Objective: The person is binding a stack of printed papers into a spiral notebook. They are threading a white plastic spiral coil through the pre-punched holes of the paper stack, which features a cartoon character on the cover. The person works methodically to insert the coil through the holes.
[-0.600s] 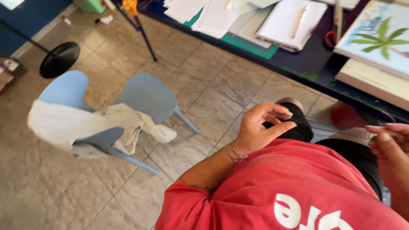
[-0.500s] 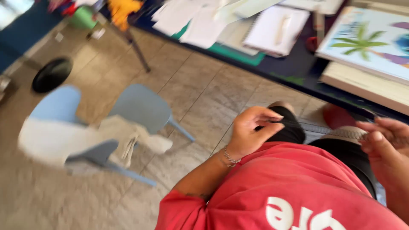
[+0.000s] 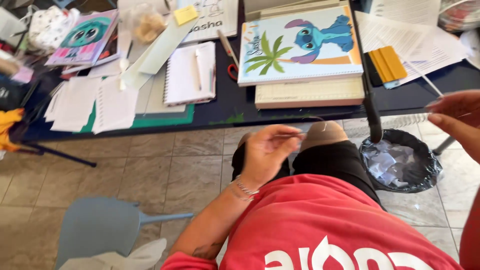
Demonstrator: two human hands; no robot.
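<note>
— Two hands are up over the lap. How are they set?

— The left hand [image 3: 267, 150] is raised on a bent forearm above the knee, wrist turned in, a bracelet [image 3: 245, 189] round it. Its fingers [image 3: 286, 136] are pressed together at the tips, pinching a thin wire [image 3: 312, 120] that is hard to make out. The right hand [image 3: 457, 120] comes in from the right edge, fingers drawn together in a pinch; whether they hold the same wire I cannot tell. The wire sits between the two hands, above the knee, in front of the worktop's edge.

— Largest things first, counted?

— One dark worktop [image 3: 240, 107]. One grey-blue chair [image 3: 105, 227] lower left with pale cloth on it. One black-lined waste bin [image 3: 400, 160] with white paper scraps, right of the knee. One big spiral sketchbook [image 3: 300, 45] with a blue cartoon creature and a green palm on its cover, lying on a cream pad. One open white spiral notebook [image 3: 190, 72] with a pen on it. One pink and teal book [image 3: 85, 37] at upper left.

— Smaller?

— One yellow scraper [image 3: 387, 65], one pair of red-handled scissors [image 3: 231, 65], one yellow sticky note [image 3: 186, 14].
</note>
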